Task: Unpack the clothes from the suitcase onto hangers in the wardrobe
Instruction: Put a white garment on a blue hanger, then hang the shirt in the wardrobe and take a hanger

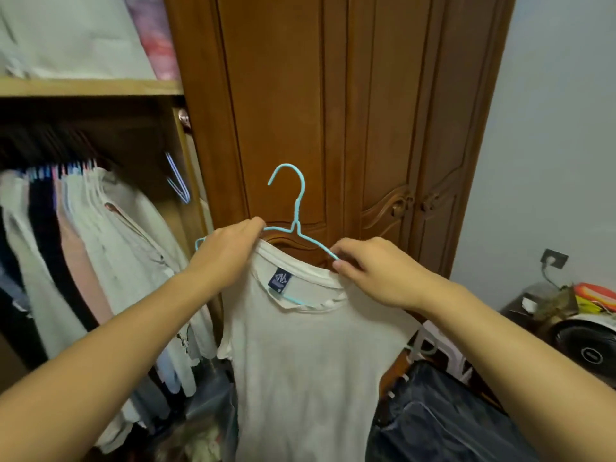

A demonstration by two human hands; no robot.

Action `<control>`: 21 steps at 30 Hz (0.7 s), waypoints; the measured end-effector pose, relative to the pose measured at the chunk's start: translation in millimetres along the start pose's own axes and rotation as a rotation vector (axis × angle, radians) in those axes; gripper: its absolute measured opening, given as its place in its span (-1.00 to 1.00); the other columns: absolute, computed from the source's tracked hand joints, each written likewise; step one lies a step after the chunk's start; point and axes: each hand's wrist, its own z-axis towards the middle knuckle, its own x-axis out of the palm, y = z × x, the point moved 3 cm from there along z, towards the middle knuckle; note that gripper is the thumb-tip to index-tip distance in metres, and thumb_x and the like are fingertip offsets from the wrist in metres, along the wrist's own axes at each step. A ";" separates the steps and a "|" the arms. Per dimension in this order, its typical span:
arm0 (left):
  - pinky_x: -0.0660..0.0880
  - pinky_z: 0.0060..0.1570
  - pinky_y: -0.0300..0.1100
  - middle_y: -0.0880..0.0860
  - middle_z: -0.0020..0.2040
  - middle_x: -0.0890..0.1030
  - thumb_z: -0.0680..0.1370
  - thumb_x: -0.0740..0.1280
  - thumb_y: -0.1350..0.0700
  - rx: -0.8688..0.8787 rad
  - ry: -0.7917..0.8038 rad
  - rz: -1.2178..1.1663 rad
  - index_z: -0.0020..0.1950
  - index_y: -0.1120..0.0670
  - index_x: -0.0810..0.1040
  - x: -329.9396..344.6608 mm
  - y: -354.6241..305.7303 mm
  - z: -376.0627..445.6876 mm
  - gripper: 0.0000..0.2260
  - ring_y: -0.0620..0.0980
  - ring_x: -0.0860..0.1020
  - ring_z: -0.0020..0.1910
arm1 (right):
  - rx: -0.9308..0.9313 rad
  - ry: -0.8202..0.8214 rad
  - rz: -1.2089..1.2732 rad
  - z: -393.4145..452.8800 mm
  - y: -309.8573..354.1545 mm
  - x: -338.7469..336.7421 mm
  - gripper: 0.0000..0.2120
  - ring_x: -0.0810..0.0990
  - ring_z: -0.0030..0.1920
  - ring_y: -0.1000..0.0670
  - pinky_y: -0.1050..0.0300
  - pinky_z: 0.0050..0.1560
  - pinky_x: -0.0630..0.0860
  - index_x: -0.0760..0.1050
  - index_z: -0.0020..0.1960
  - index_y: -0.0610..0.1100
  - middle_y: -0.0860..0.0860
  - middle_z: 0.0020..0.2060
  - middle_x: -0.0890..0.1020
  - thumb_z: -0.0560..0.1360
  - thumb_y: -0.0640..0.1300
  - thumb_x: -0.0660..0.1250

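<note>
From the head view, a white cotton T-shirt [310,355] is held before the brown wooden wardrobe door [333,111], half-threaded on a light-blue wire hanger [295,208]. The left hand [230,248] grips shoulder and hanger; the right hand [370,271] pinches the collar. Hanging remains, judging by this; hung garments [100,228] fill the rail, and the suitcase cannot be made out.

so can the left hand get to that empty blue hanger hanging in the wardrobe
Probably not yet: the left hand grips the white t-shirt and its hanger. The path to the empty blue hanger looks open.
</note>
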 end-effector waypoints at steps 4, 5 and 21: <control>0.44 0.25 0.02 0.08 -0.02 0.63 0.68 0.19 0.15 -0.034 -0.038 0.075 0.11 0.04 0.45 -1.8 34.0 -1.3 -0.93 0.14 0.58 0.04 | -0.022 0.090 0.132 35.1 39.4 23.1 -0.87 0.57 -0.17 -0.07 -0.06 -0.05 0.52 0.46 0.10 0.02 0.09 -0.25 0.59 0.64 0.00 0.15; 0.40 0.31 0.01 0.07 0.04 0.62 0.69 0.18 0.12 -0.047 -0.032 0.071 0.14 0.04 0.47 -0.4 44.8 -0.9 -0.90 0.12 0.57 0.09 | -0.020 0.065 0.127 43.0 45.4 28.1 -0.84 0.58 -0.13 -0.11 -0.09 -0.04 0.52 0.45 0.07 0.01 0.07 -0.24 0.59 0.65 0.02 0.13; 0.46 -0.15 0.03 0.13 0.04 0.61 0.69 0.15 0.07 -0.153 0.063 0.221 0.18 0.04 0.41 -6.0 186.7 28.4 -0.88 0.25 0.60 0.02 | 0.068 -0.004 0.191 189.1 126.6 77.1 -0.83 0.57 -0.05 -0.19 -0.03 -0.09 0.49 0.53 0.03 -0.06 -0.07 -0.15 0.63 0.61 -0.04 0.20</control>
